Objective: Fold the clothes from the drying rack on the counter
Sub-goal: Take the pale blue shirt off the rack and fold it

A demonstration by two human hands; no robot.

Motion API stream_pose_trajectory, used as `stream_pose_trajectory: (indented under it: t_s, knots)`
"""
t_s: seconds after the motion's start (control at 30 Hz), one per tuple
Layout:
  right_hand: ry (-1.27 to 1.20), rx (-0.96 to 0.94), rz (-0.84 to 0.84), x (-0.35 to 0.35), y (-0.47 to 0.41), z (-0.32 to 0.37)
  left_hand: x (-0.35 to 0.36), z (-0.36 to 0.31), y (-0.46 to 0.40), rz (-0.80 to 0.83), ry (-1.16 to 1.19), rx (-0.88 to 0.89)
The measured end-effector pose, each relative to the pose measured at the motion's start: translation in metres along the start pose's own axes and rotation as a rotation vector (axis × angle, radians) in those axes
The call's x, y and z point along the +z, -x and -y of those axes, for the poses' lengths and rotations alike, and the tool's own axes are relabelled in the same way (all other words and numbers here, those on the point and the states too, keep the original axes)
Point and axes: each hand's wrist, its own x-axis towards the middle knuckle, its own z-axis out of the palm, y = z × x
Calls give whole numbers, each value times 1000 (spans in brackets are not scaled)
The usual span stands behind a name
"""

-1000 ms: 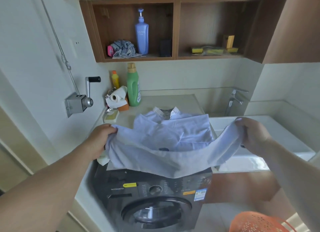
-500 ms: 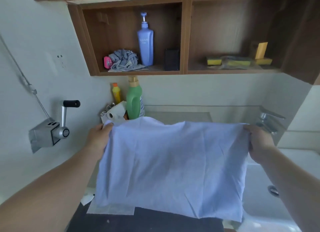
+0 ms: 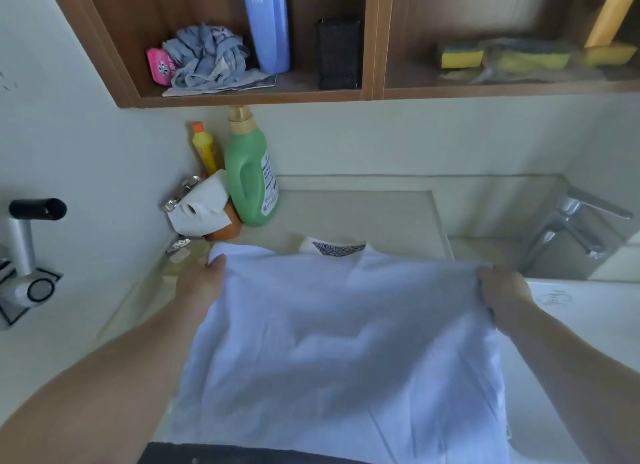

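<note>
A pale blue shirt (image 3: 339,342) is filling the lower middle of the frame, spread wide across the beige counter (image 3: 363,218), with its patterned inner collar (image 3: 337,248) peeking out above the upper edge of the cloth near the centre. The left hand (image 3: 199,285) is gripping the shirt's upper left corner, fingers curled into the fabric, at the centre left of the frame, while the right hand (image 3: 504,292) is gripping the upper right corner in the same curled way at the centre right; the cloth is stretching between them and sagging slightly in the middle. Both forearms are reaching in from the lower corners. Behind the left hand, toward the upper left of the counter, a green detergent bottle (image 3: 251,176) is standing upright beside a smaller yellow bottle (image 3: 204,148), with a roll of white paper (image 3: 202,207) lying just in front of them. Across the top of the frame a wooden shelf (image 3: 242,98) is holding a tall blue bottle (image 3: 266,27), a crumpled grey cloth (image 3: 207,62), a black mesh holder (image 3: 337,53) and, in the right compartment, yellow sponges (image 3: 460,55). At the right edge a chrome tap (image 3: 575,228) is standing over a white sink (image 3: 585,311), and at the far left a metal crank (image 3: 24,249) with a black handle is sitting on the wall
</note>
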Motion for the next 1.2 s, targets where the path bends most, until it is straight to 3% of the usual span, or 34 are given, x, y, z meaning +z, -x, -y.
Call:
stream_pose_trajectory:
  t_s: [0.07, 0.17, 0.3, 0.43, 0.57, 0.63, 0.73, 0.83, 1.2]
  knots:
    - [-132, -32, -133, -3, 3, 11, -5, -7, -3, -99, 76, 94]
    - [-149, -45, -147, -2, 7, 18, -7, -5, -14, -117, 147, 125]
    - [17, -10, -95, 9, 12, 18, 4, 1, -23, 19, -103, -21]
    - [141, -9, -89, 15, 15, 22, 10, 3, -25, 70, -246, 24]
    - [200, 55, -186, 28, 24, 39, 25, -10, 3, -56, -456, 85]
    - [266, -61, -247, 47, 50, 53, 44, -24, 39, 5, -472, 208]
    - [335, -281, -55, 93, 107, 72, 84, -34, 107, 281, -540, 363]
    - [445, -261, 195, 142, 152, 71, 111, -22, 153, 441, -694, 491]
    - [756, -337, 110, 149, 111, 15, 112, 25, 101, 346, -846, 536]
